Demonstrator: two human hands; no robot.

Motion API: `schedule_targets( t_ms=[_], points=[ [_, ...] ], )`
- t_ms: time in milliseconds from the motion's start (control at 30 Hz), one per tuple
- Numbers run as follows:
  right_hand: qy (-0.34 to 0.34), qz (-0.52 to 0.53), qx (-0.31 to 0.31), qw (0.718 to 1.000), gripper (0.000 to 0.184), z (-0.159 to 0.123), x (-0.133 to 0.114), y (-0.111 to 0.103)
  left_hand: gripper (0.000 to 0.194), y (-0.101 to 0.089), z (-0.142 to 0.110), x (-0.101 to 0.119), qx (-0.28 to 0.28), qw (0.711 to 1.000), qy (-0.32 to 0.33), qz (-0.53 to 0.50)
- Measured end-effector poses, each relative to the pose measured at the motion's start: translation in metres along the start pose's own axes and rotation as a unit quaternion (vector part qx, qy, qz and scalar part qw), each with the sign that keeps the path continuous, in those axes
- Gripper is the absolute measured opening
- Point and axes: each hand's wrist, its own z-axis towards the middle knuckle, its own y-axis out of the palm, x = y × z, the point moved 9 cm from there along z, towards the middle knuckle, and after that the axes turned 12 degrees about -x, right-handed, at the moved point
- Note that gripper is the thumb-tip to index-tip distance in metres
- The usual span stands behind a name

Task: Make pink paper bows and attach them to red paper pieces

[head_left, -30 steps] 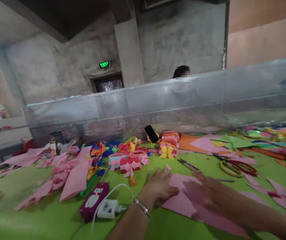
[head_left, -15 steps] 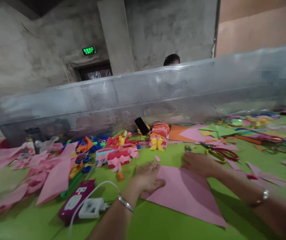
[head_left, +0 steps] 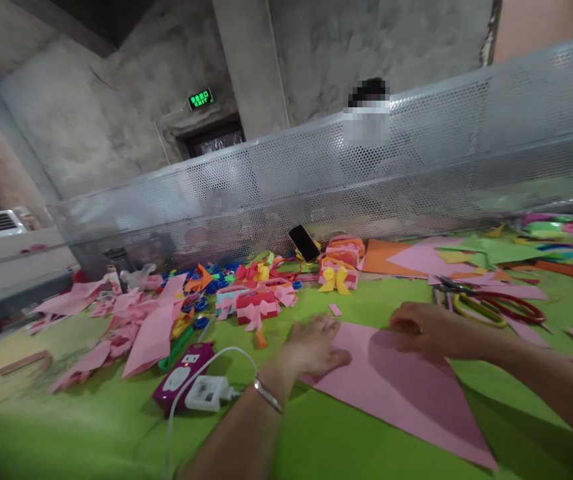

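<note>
A large sheet of pink paper point(head_left: 416, 400) lies on the green tabletop in front of me. My left hand point(head_left: 316, 347) rests flat on its left edge, fingers stretched forward and thumb on the sheet. At the far right edge of the paper is my right hand point(head_left: 423, 330), its fingers curled in; what they hold, if anything, is hidden. Just beyond the right hand lie scissors with red handles point(head_left: 516, 308) and a tool with yellow handles point(head_left: 476, 312). A small pink scrap point(head_left: 335, 310) sits beyond the sheet.
Left of me are a purple power strip point(head_left: 186, 373) with a white charger point(head_left: 211, 393) and cable, and crumpled pink paper point(head_left: 151, 333). Small bow-trimmed paper pieces point(head_left: 256, 308), a phone point(head_left: 304, 243) and orange paper point(head_left: 386, 260) lie before a perforated metal divider point(head_left: 266, 180). A person sits behind it.
The view has shifted, so the scene sits further right. My right hand has come back onto the paper's far edge; a small greyish thing by its fingertips no longer shows. The left hand stays put.
</note>
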Motion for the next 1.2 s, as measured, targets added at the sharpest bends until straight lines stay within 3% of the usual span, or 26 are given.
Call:
schedule_targets(
  t_ms=[100, 367, 500, 567, 767, 933, 1000, 1067, 1133, 1200],
  points=[
    [0.029, 0.000, -0.048, 0.998, 0.013, -0.007, -0.013, 0.010, 0.074, -0.001, 0.001, 0.001, 0.005, 1.000, 0.003, 0.003],
    [0.025, 0.015, -0.031, 0.999, 0.016, -0.007, -0.012, 0.005, 0.064, -0.009, -0.003, 0.003, 0.039, 0.999, -0.012, -0.008],
    [0.044, 0.038, -0.049, 0.997, 0.028, -0.009, -0.012, 0.004, 0.050, -0.016, -0.006, 0.003, 0.078, 0.996, -0.022, -0.033],
    [0.043, 0.044, -0.063, 0.996, 0.025, -0.010, -0.015, 0.005, 0.044, -0.019, -0.006, 0.001, 0.100, 0.994, -0.024, -0.047],
    [-0.050, 0.089, -0.034, 0.994, 0.017, -0.009, -0.030, -0.002, 0.069, -0.028, -0.003, 0.005, 0.160, 0.984, 0.039, -0.066],
    [-0.098, 0.156, -0.056, 0.981, 0.020, -0.008, -0.032, -0.003, 0.011, -0.044, -0.005, -0.006, 0.231, 0.960, 0.025, -0.157],
    [-0.086, 0.138, -0.021, 0.986, 0.008, -0.009, -0.023, -0.014, 0.009, -0.058, -0.013, -0.020, 0.298, 0.933, 0.004, -0.203],
    [-0.043, 0.132, 0.082, 0.987, 0.016, -0.013, -0.001, -0.038, 0.012, -0.072, -0.025, -0.034, 0.366, 0.904, -0.015, -0.218],
    [0.047, 0.146, 0.198, 0.968, 0.015, -0.024, 0.034, -0.062, 0.019, -0.082, -0.034, -0.048, 0.415, 0.879, -0.029, -0.233],
    [0.146, 0.155, 0.248, 0.945, 0.008, -0.033, 0.068, -0.072, 0.020, -0.088, -0.041, -0.059, 0.448, 0.858, -0.036, -0.248]
  ],
)
